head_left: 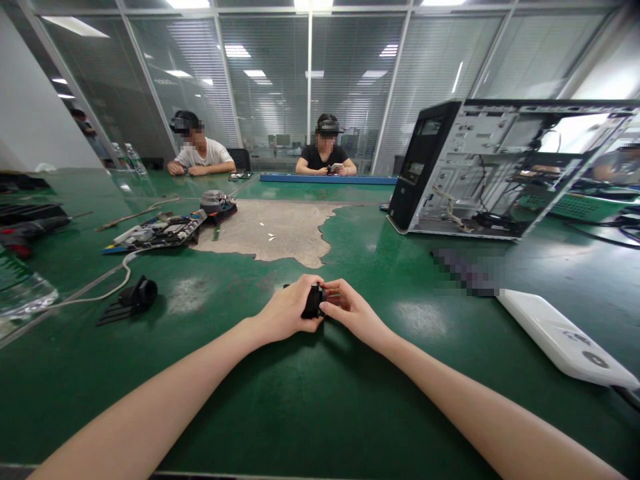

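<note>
A small black device (312, 304) with a rounded end is between my hands, just above the green table; its exact kind cannot be made out. My left hand (284, 309) wraps around it from the left, fingers over the top and thumb below. From the right, my right hand (356, 312) pinches its rounded end between thumb and fingertips. Much of the device is covered by my fingers. Off to the left lies a black plastic part (131, 297) with a round ring and thin prongs, apart from both hands.
An opened computer case (435, 170) stands at the right, behind a white oblong device (565, 333). A circuit board (157, 230), a white cable (123, 280) and a clear bottle (23, 287) are at the left. Two people (203, 152) sit across the table (300, 407).
</note>
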Demonstrator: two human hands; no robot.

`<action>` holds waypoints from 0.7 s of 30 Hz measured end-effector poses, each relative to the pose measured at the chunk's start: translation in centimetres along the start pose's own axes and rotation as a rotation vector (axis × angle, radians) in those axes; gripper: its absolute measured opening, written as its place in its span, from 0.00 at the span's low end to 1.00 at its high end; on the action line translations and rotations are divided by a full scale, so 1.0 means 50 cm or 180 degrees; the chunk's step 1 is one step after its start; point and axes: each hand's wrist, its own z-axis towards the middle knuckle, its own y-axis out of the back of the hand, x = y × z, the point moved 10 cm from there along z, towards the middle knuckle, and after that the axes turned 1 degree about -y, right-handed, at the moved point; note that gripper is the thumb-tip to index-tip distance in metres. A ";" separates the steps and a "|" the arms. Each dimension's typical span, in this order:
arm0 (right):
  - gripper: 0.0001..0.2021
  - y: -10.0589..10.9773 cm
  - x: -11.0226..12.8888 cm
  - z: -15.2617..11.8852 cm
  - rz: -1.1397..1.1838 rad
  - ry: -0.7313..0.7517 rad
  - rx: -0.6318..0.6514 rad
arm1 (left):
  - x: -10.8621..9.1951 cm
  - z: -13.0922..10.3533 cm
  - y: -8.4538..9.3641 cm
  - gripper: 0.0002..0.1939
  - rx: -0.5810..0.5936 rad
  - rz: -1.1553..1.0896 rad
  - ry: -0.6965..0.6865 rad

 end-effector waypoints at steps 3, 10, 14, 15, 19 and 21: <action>0.13 -0.006 0.005 -0.002 0.0091 0.0102 0.0112 | 0.002 0.000 -0.003 0.28 0.0044 0.0026 0.0035; 0.11 0.017 0.002 -0.001 0.0093 0.0043 -0.0270 | 0.002 0.000 -0.001 0.29 0.0074 0.0055 0.0093; 0.14 0.044 -0.007 -0.002 0.0091 -0.0104 -0.0602 | 0.003 0.000 0.000 0.29 0.0076 0.0062 0.0095; 0.14 0.042 -0.010 -0.001 0.0140 -0.0137 -0.0574 | 0.004 0.000 0.000 0.29 0.0074 0.0066 0.0097; 0.12 0.017 -0.015 0.009 0.0413 -0.0209 -0.0226 | 0.005 0.000 -0.001 0.30 0.0046 0.0059 0.0103; 0.12 0.009 -0.016 0.014 0.0436 -0.0224 -0.0130 | 0.003 0.001 -0.003 0.30 0.0053 0.0038 0.0084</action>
